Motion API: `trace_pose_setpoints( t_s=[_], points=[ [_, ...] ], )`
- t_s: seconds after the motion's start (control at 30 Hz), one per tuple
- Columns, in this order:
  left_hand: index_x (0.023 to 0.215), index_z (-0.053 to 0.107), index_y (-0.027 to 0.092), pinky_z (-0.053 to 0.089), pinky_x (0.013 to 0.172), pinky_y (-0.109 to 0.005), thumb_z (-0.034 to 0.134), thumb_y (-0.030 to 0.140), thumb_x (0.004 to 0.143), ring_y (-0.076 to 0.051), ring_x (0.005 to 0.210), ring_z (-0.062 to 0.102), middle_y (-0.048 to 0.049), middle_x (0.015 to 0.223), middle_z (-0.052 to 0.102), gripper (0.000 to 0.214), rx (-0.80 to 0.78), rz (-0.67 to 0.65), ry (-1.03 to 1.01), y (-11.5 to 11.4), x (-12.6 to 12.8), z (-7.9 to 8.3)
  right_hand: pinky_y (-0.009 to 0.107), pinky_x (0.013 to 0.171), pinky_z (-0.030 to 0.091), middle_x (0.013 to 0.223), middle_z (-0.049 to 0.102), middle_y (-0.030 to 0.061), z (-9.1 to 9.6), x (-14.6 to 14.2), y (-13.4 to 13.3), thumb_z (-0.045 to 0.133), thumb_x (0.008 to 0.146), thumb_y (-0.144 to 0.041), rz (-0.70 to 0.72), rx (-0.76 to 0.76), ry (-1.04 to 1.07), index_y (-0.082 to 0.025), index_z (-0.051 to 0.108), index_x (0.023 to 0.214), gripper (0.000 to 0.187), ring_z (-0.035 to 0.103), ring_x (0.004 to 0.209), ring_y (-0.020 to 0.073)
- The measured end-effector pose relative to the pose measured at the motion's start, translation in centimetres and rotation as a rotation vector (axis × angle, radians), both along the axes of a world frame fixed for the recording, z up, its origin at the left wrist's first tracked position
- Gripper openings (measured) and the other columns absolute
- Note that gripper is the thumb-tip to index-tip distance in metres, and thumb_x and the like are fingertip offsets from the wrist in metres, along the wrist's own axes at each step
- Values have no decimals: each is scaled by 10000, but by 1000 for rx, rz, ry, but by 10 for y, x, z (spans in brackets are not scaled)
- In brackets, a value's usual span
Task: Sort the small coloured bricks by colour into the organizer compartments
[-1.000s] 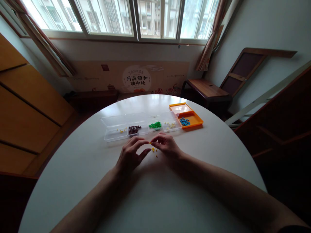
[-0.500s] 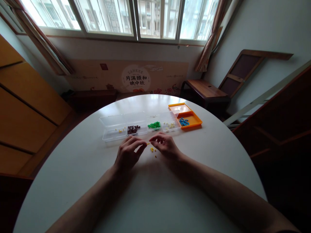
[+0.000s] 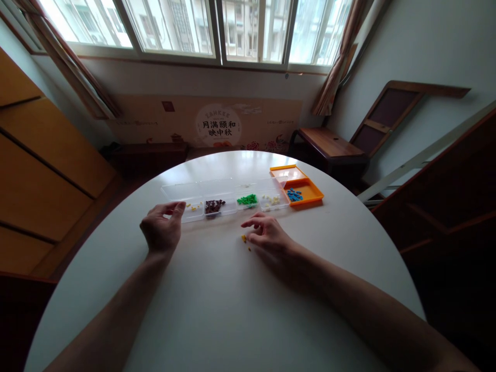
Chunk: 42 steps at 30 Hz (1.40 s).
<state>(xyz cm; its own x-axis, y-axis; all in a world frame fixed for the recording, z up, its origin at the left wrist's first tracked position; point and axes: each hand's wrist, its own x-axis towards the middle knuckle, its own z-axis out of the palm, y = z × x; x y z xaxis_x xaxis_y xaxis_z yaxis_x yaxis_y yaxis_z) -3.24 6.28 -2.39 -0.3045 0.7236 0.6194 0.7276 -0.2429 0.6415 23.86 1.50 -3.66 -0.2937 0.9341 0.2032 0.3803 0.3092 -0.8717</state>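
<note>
My left hand (image 3: 160,231) hovers at the left end of a clear compartment box (image 3: 182,190). Its fingers are curled in with the thumb against them, just above the compartment that holds a few yellow beads (image 3: 192,207). Whatever the fingers hold is too small to see. My right hand (image 3: 267,233) rests on the white round table (image 3: 232,310). Its fingers are bent and apart, with the tips beside a small cluster of loose yellow beads (image 3: 244,239). The other compartments hold dark red beads (image 3: 214,205), green beads (image 3: 247,199) and pale beads (image 3: 272,199).
An orange tray (image 3: 310,192) with blue beads (image 3: 295,195) touches the box's right end. Beyond the table are a dark wooden bench (image 3: 329,144), a folded frame by the right wall, wooden cabinets on the left and windows behind.
My left hand has left the loose yellow beads and moved left and away to the box's left compartment. My right hand has stayed by the beads, and its fingers have loosened.
</note>
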Motion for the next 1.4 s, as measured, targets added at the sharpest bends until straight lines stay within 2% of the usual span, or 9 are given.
trace_pose_setpoints(
  t_s=[0.07,0.13,0.33,0.63,0.73,0.87,1.0,1.13,1.4],
  points=[
    [827,726,148,441,587,-300,646,466,789,-152,585,545,-22,702,671,330,-24,50,-44,1,-1,-1,237,675,486,973,605,59,-1,2,0,628,692,-86,16,7,-29,-144,737,987,320,562,733,107],
    [816,719,151,437,588,-291,605,460,820,-150,602,544,-29,727,674,329,-10,32,-28,-2,3,1,243,694,490,982,608,64,-1,2,-1,643,709,-105,30,17,-56,-135,736,991,298,570,729,104],
    [753,684,176,460,652,-278,605,365,853,-166,739,579,-23,743,667,228,132,-190,167,-20,23,8,261,767,492,956,629,53,-1,-1,-1,675,718,-120,32,49,-131,-159,747,964,260,600,772,122],
    [780,671,181,482,730,-304,638,225,844,-157,748,566,-23,753,664,84,262,-506,355,-35,43,9,285,809,464,912,624,38,1,-7,-2,674,745,-104,35,128,-218,-184,746,851,151,585,827,144],
    [817,667,195,476,733,-306,663,207,826,-155,755,561,-21,781,670,15,280,-609,453,-41,48,9,300,814,461,936,616,50,0,-7,-1,667,764,-110,53,151,-186,-176,735,882,151,577,867,159],
    [909,649,222,454,739,-312,693,198,806,-155,771,564,-7,824,679,114,298,-727,584,-47,54,7,281,762,467,934,600,45,-2,-6,1,666,796,-173,74,138,-32,-188,718,896,113,574,868,155],
    [926,625,223,430,715,-304,675,174,821,-151,767,552,1,824,681,126,324,-741,620,-51,58,6,271,743,460,906,587,35,-2,-7,2,670,802,-219,93,114,84,-187,706,873,86,575,873,154],
    [893,619,222,410,689,-296,662,155,830,-140,744,544,11,805,678,102,343,-739,621,-52,61,9,262,708,453,892,572,34,-2,-10,2,672,807,-266,110,96,110,-185,705,864,105,558,848,150],
    [862,620,216,396,674,-298,664,138,821,-139,727,525,17,760,659,98,344,-729,632,-54,62,12,292,789,458,867,577,27,-2,-10,3,697,795,-283,108,115,110,-190,709,838,103,556,837,149]
  ],
)
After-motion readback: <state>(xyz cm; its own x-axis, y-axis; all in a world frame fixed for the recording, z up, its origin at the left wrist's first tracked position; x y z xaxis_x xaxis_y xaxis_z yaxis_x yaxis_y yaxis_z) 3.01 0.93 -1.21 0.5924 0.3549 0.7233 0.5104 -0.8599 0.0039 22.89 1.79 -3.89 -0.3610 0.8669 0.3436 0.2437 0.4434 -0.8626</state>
